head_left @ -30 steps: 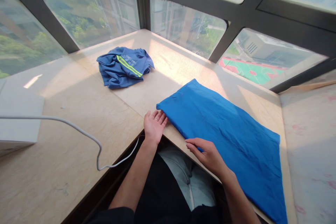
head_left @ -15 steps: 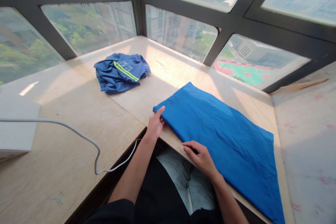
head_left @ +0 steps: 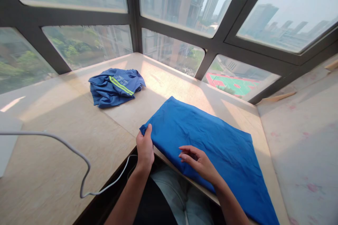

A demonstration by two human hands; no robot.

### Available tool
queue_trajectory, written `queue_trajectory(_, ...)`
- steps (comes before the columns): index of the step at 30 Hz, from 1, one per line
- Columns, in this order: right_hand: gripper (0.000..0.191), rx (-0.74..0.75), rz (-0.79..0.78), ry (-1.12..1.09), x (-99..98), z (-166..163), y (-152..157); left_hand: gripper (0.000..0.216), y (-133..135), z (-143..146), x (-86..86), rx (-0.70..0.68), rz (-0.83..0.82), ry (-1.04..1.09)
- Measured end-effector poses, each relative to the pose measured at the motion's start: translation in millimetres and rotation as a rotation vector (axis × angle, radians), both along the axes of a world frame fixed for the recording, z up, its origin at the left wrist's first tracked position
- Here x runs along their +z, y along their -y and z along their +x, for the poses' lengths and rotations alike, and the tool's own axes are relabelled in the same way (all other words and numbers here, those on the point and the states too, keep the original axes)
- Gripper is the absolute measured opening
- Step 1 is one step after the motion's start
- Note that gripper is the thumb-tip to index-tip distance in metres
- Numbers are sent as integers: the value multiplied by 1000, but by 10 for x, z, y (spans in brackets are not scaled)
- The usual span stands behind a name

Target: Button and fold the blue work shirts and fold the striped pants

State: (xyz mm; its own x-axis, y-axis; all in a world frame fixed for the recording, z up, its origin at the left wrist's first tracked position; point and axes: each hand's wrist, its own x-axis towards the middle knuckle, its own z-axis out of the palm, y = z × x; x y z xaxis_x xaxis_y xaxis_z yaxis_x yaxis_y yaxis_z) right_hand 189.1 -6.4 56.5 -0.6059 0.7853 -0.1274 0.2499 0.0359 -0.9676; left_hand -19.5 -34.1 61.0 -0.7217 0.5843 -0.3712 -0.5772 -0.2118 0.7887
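Note:
A bright blue folded cloth (head_left: 211, 137) lies flat along the right side of the sill; I cannot tell whether it is a garment. My left hand (head_left: 145, 147) grips its near left corner, thumb on top and fingers hidden underneath. Over the cloth's near edge is my right hand (head_left: 198, 161), holding nothing, its fingers loosely curled with a gap between thumb and forefinger. Farther left lies a crumpled dark blue work garment (head_left: 114, 87) with yellow-green stripes and pale lettering, apart from both hands.
The stone-patterned sill (head_left: 66, 154) runs under a corner of windows with dark frames (head_left: 136, 17). A grey cable (head_left: 63, 142) loops across its left part, near a white object (head_left: 9, 140). A flower-patterned wall (head_left: 298, 147) bounds the right side.
The view has tilted up and shifted right. My left hand has closed round the cloth's corner. My right hand has moved from the near edge to above the cloth.

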Motion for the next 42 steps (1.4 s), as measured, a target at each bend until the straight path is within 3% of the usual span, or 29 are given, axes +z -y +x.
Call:
queue_trajectory(2,42,-52,41,-14,175,-177,-250,15,59,42,58,15,-15,-96)
queue_trajectory(5,52,-93,-105,8,467,-581,-727,17,126,180,188,-53,-11,-247)
queue_trajectory(9,51,-103,-123,232,707,-1063,-1337,33,211,494,360,-365,110,-410)
queue_trajectory(12,44,-151,45,427,720,-1104,-1664,54,272,722,359,-600,174,-734)
queue_trajectory(14,36,-183,140,510,691,-958,-1792,64,303,838,304,-686,195,-999)
queue_trajectory(17,25,-254,154,553,654,-581,-1841,73,329,966,230,-771,235,-1286)
queue_trajectory(21,16,-309,126,389,651,26,-1734,78,340,1103,274,-869,360,-1489)
queue_trajectory(27,34,-367,188,226,564,989,-1521,81,337,1447,441,-999,436,-1583)
queue_trajectory(32,40,-499,96,256,317,1621,-1426,77,289,2010,359,-1142,405,-1592)
queue_trajectory(37,40,-556,72,178,-14,2009,-1414,67,238,2408,226,-1209,340,-1637)
queue_trajectory(42,39,-635,231,227,-356,2092,-1329,56,256,2444,28,-1175,279,-1677)
